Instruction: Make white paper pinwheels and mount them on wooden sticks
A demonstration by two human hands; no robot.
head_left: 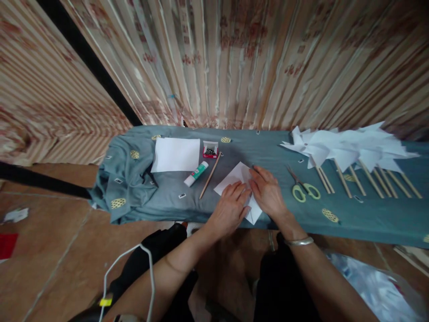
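Observation:
A small white paper square (234,179) lies on the blue-grey cloth (174,203) of a low table. Both hands press on it. My left hand (230,206) lies flat over its near left part. My right hand (268,192) covers its right side, fingers pointing toward the far corner. A thin wooden stick (210,175) lies just left of the paper, with a glue stick (196,174) beside it. Green-handled scissors (303,188) rest to the right of my right hand.
A stack of white paper sheets (176,154) and a small red box of pins (210,150) sit at the back left. Several finished white paper pinwheels on sticks (351,152) lie at the right. A striped curtain (234,62) hangs behind the table.

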